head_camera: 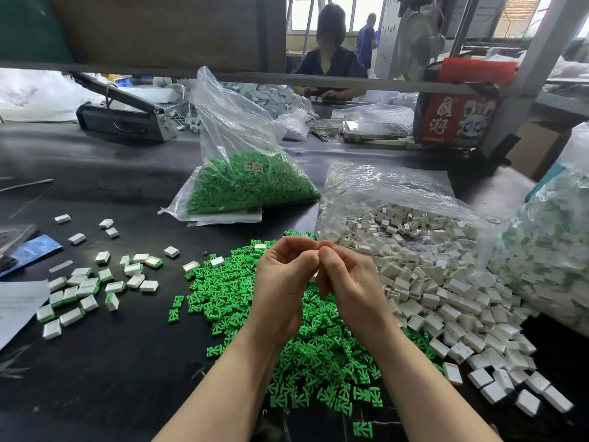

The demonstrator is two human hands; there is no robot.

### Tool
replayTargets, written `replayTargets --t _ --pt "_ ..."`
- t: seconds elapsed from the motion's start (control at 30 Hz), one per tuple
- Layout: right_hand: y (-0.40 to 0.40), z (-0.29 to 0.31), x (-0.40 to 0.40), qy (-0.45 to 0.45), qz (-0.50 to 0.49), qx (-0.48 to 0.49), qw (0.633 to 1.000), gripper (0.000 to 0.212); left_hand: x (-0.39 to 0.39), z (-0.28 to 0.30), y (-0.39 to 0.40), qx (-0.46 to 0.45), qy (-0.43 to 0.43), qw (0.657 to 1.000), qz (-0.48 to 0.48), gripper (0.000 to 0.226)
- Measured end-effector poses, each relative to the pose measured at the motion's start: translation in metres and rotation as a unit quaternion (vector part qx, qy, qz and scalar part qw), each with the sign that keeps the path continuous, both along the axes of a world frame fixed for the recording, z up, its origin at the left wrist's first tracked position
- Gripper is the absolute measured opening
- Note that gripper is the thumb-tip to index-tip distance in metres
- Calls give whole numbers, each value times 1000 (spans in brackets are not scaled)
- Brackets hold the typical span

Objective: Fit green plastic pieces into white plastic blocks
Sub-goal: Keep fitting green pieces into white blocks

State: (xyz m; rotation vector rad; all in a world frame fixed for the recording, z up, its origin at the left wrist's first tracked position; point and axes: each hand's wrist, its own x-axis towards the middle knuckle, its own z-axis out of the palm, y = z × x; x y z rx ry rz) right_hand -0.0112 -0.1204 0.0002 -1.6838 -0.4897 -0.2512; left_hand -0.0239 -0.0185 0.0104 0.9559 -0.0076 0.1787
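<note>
- Both forearms are raised over the green pieces (318, 352).
- Left hand (283, 282) and right hand (347, 282) are curled, fingertips meeting; what is pinched cannot be told.
- White blocks (446, 301) are heaped right; finished ones (79, 291) lie left.
- Alignment is best checked before pressing.

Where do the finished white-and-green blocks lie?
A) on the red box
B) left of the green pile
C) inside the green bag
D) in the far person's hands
B: the finished blocks lie scattered on the mat left of the green pile.
</note>
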Motion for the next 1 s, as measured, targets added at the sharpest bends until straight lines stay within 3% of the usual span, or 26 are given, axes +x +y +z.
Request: replayTargets --t 0.5,0.77,1.0 --pt "1 0 0 10 -14 8 1000 36 1 0 0 -7 7 1000 -12 11" --pt "4 0 -1 129 92 121 980 43 4 -5 9 40 -12 998 47 14" --pt "3 -1 1 166 103 165 967 44 3 -4 11 40 -24 998 41 17"
